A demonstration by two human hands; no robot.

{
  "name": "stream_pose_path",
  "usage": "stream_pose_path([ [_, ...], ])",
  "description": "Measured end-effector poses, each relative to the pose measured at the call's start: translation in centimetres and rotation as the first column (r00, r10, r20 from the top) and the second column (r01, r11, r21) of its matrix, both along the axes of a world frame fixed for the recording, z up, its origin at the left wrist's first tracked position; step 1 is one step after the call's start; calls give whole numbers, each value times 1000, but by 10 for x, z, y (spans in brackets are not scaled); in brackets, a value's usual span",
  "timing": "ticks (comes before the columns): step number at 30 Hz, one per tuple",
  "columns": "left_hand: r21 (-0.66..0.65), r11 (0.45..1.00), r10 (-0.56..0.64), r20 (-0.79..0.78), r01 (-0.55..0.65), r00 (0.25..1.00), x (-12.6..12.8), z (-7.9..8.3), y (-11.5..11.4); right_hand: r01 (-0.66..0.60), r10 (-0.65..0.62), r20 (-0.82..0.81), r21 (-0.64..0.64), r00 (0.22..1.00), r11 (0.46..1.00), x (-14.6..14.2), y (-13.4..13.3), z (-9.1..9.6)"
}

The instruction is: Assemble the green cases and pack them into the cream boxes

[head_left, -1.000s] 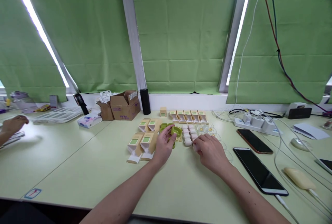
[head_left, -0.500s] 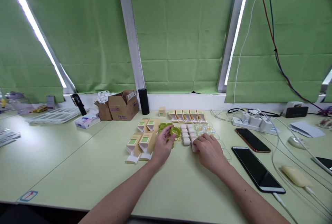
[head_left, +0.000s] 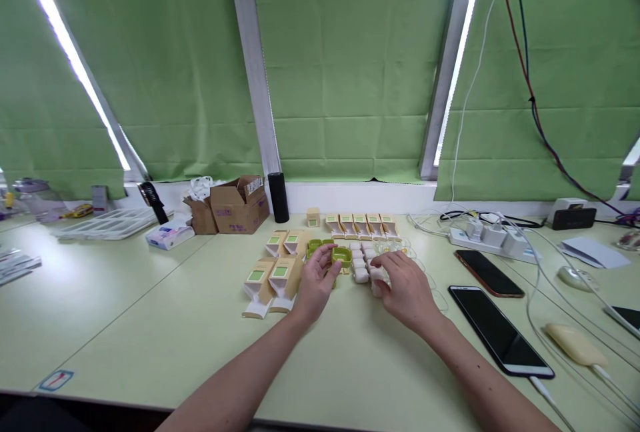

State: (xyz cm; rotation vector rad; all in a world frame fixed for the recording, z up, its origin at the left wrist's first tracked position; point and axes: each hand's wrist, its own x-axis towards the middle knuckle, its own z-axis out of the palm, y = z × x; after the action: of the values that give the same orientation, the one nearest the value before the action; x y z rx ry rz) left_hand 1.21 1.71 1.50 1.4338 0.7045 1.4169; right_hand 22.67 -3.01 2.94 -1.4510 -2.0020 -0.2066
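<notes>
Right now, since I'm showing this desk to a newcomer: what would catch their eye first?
The green blinds fill the whole back. At centre, the left hand pinches a small green tray while the right hand rests on rows of white cases, with tan cartons to their left. Two dark phones lie at the right.

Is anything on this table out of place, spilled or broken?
Nothing is spilled or broken. Only the four open tan cardboard boxes beside the left hand, which holds a small green plastic tray, lie slightly askew, unlike the straight back row.
</notes>
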Motion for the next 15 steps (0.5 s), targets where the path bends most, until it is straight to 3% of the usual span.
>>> stream_pose_path([
  [4,-61,997,-44,60,48,997,1,4,-2,-159,178,-209,107,962,982,-15,6,6],
  [8,-104,990,-79,157,96,984,5,2,1,-275,323,-258,205,910,939,-35,13,7],
  [15,-174,969,-133,224,174,966,11,-4,5,-277,357,-336,264,872,924,-55,22,-9],
])
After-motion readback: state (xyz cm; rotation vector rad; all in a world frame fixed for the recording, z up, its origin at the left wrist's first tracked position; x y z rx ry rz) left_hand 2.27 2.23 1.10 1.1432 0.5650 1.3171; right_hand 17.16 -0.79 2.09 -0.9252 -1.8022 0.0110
